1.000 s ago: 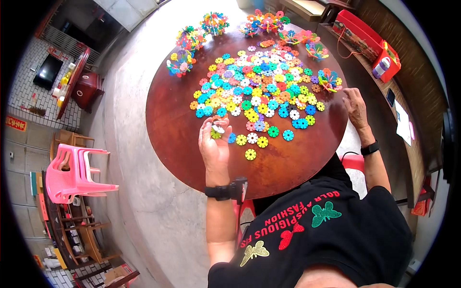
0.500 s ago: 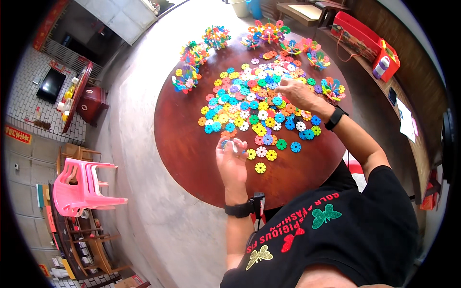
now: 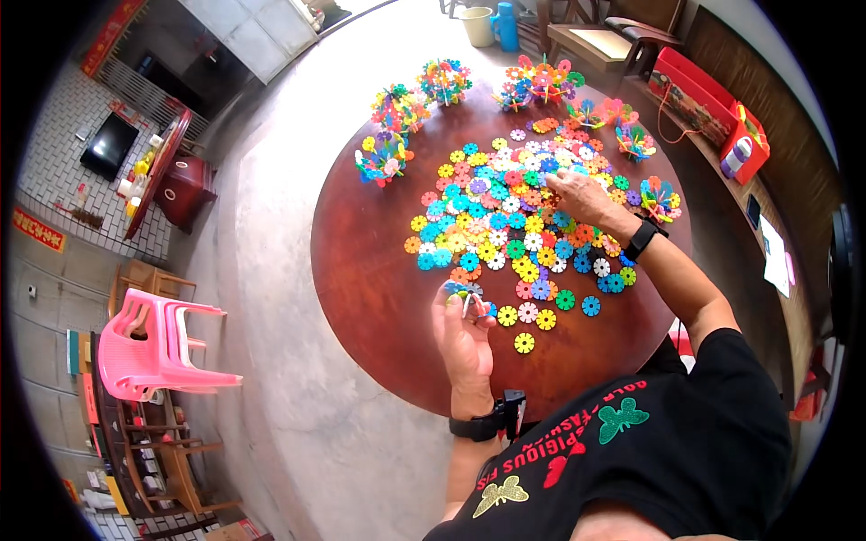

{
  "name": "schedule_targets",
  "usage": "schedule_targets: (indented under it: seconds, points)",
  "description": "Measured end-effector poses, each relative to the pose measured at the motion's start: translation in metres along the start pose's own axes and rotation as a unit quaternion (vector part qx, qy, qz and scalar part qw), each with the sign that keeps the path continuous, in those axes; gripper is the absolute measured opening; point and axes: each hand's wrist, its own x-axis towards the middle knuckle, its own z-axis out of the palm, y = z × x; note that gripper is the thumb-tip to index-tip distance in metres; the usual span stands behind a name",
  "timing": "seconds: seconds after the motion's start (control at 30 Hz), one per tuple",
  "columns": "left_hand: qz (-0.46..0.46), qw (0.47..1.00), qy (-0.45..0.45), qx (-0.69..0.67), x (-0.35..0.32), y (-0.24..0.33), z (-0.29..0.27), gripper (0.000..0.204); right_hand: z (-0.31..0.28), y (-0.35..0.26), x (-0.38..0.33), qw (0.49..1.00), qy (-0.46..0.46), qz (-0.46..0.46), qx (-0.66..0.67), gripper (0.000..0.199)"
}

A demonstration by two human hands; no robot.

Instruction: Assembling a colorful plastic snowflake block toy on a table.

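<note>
Colourful notched plastic discs (image 3: pixel 526 268), shaped like little flowers, lie spread in a loose heap on a round brown table (image 3: pixel 361 298). My left hand (image 3: pixel 465 347) is raised by the heap's near left edge, palm up. Its fingers are closed on a few discs (image 3: pixel 465 290), blue and white among them, which seem to be joined. Over the right part of the heap is my right hand (image 3: pixel 585 198), fingertips pinched together. What they hold, if anything, is too small to make out against the discs below.
Finished-looking disc balls stand round the table's far rim, one (image 3: pixel 383 159) at left and one (image 3: pixel 660 199) at right. A bench (image 3: pixel 735 185) on the right carries a red box (image 3: pixel 693 93) and a bottle (image 3: pixel 737 157). Stacked pink chairs (image 3: pixel 153 347) stand left.
The whole view has shifted, so the table sits further right and lower. My left hand has tilted, showing more of its discs. My right hand stays over the heap, fingers still pinched.
</note>
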Motion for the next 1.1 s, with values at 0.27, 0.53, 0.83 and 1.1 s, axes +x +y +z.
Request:
schedule_targets:
  seconds: [0.27,0.53,0.83,1.1]
  points:
    - [0.070,0.997,-0.001,0.032,0.006,0.004,-0.007,0.028,-0.053,-0.080,-0.047,0.988,0.060,-0.052,0.135,0.011]
    - [0.009,0.996,-0.015,-0.091,0.008,0.009,-0.020,0.026,-0.071,-0.155,-0.082,0.932,0.037,-0.098,0.346,0.009]
    - [-0.012,0.990,0.039,-0.133,0.010,0.005,-0.025,0.022,-0.058,-0.169,-0.088,0.929,0.026,-0.109,0.353,0.012]
    - [-0.007,0.995,0.006,-0.095,0.010,0.005,-0.016,0.029,-0.053,-0.172,-0.086,0.929,0.031,-0.116,0.350,0.009]
